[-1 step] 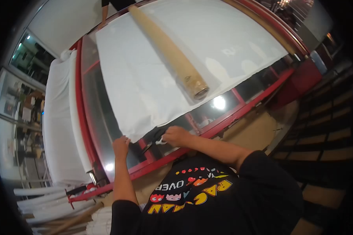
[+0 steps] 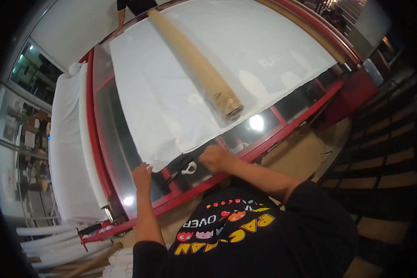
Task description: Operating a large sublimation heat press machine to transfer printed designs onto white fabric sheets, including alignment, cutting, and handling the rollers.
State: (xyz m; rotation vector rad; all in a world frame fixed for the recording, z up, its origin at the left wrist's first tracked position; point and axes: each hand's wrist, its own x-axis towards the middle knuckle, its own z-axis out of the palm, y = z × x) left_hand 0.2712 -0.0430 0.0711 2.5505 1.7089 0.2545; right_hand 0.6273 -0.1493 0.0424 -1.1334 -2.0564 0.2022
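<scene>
My left hand (image 2: 142, 175) pinches the near left corner of a large white sheet (image 2: 148, 97) spread over a glass-topped table with a red frame. My right hand (image 2: 216, 158) is curled closed just in front of the sheet's near edge; whether anything is in its fingers is hidden. Between my hands, on the glass, lies a small tool with a white loop handle (image 2: 188, 167), which looks like scissors. A long brown cardboard-coloured roll (image 2: 194, 65), wrapped in clear film at its near end, rests across the sheet.
The red table frame (image 2: 282, 125) runs along my front. White fabric on a roller (image 2: 74, 139) hangs at the left, with several long tubes (image 2: 55, 241) below it. Another person's hand (image 2: 119, 31) rests at the far left table edge. Dark slatted racks (image 2: 389, 153) stand right.
My right hand has drawn right, away from the white loop handle, which now shows more fully. My left hand stays at the sheet's corner. The view has shifted slightly.
</scene>
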